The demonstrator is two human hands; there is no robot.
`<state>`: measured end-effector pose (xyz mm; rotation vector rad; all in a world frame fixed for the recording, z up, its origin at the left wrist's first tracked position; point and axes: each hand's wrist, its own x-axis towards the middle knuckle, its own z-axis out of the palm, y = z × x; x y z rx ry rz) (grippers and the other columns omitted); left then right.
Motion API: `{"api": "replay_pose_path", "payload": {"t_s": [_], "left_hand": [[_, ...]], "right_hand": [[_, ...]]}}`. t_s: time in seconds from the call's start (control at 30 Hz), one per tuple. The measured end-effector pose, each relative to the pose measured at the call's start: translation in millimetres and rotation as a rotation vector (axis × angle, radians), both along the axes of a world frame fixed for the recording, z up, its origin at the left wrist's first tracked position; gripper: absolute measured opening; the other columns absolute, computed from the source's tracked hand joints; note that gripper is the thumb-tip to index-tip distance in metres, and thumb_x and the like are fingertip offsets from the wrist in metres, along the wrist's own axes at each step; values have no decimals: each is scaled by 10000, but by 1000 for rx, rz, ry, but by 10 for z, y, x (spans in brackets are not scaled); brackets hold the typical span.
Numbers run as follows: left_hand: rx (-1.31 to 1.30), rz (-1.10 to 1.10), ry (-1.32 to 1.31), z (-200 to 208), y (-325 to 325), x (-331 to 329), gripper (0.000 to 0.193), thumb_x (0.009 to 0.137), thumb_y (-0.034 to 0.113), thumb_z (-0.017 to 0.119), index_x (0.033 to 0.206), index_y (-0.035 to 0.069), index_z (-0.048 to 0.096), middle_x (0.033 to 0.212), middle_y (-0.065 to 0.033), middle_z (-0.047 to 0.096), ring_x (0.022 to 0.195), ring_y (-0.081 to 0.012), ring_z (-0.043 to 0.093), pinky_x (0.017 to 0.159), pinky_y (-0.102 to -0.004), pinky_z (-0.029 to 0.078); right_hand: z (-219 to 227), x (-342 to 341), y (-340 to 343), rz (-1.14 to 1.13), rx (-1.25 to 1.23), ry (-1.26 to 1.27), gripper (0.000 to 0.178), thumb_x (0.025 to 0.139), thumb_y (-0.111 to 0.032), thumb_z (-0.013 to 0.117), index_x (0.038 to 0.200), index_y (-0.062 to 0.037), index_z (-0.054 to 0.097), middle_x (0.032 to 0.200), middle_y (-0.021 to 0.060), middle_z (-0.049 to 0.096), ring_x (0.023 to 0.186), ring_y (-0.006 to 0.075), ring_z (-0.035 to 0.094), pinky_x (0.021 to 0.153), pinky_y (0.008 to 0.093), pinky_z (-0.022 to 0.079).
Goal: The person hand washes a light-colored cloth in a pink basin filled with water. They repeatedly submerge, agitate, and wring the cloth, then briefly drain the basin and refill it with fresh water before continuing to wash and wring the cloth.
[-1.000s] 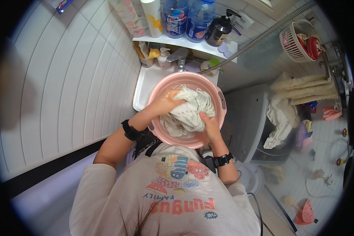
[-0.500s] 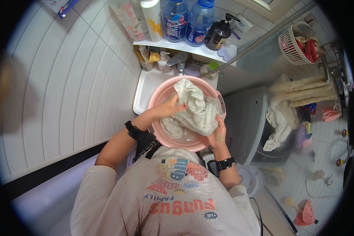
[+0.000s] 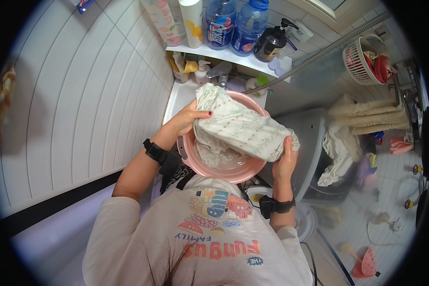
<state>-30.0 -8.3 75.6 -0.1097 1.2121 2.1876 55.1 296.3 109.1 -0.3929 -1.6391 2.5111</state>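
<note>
Presently, the left hand (image 3: 188, 117) grasps one end of a leaf-patterned white cloth (image 3: 243, 124), thumb uppermost; the right hand (image 3: 285, 161) clasps the other. The cloth spans a pink basin (image 3: 251, 170) of water. Outward, the shirt (image 3: 159, 224) bears red lettering; blue bottles (image 3: 219, 26) carry printed labels.

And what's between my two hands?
In the head view, a white patterned cloth spans from your left hand to your right hand, partly over the pink basin.

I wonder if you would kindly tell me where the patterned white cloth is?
In the head view, the patterned white cloth is near the middle, spread between the left hand and right hand, over the pink basin.
</note>
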Motion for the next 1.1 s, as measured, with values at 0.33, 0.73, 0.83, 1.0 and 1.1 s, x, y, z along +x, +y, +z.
{"api": "replay_pose_path", "payload": {"t_s": [0.33, 0.73, 0.83, 1.0, 1.1], "left_hand": [[-232, -327, 312, -332, 627, 270, 1128, 734, 223, 861, 1537, 0, 101, 1500, -166, 334, 1399, -244, 330, 1152, -356, 282], [-122, -264, 342, 126, 298, -40, 876, 767, 116, 814, 1467, -19, 305, 1391, -141, 489, 1268, -187, 477, 1086, -351, 385], [-337, -344, 739, 13, 632, 273, 890, 772, 132, 796, 1479, -21, 278, 1425, -133, 451, 1306, -205, 434, 1112, -341, 340], [-272, -298, 534, 15, 737, 289, 806, 764, 103, 741, 1447, -15, 329, 1360, -118, 513, 1257, -194, 483, 1081, -319, 362], [-435, -427, 638, 123, 626, 210, 636, 723, 25, 672, 1338, 59, 516, 1191, -147, 646, 1087, -253, 625, 957, -351, 468]], "right_hand": [[-101, 105, -275, 246, -361, -208, 539, 887, -94, 625, 1363, 75, 440, 1293, 163, 585, 1147, 267, 608, 994, 395, 495], [137, 174, 4, 113, -240, -141, 472, 904, -108, 581, 1330, 71, 483, 1276, 155, 601, 1129, 241, 618, 982, 377, 493], [-1, 224, -232, 338, -232, -227, 550, 932, -148, 590, 1400, 70, 402, 1370, 138, 532, 1253, 244, 528, 1071, 396, 404], [120, 57, 96, 566, 99, -219, 596, 970, -322, 608, 1396, 54, 427, 1349, 138, 546, 1191, 229, 572, 994, 366, 465], [428, -100, 542, 842, 530, -306, 373, 971, -284, 609, 1148, 42, 651, 987, 73, 714, 933, 143, 658, 838, 296, 521]]}}
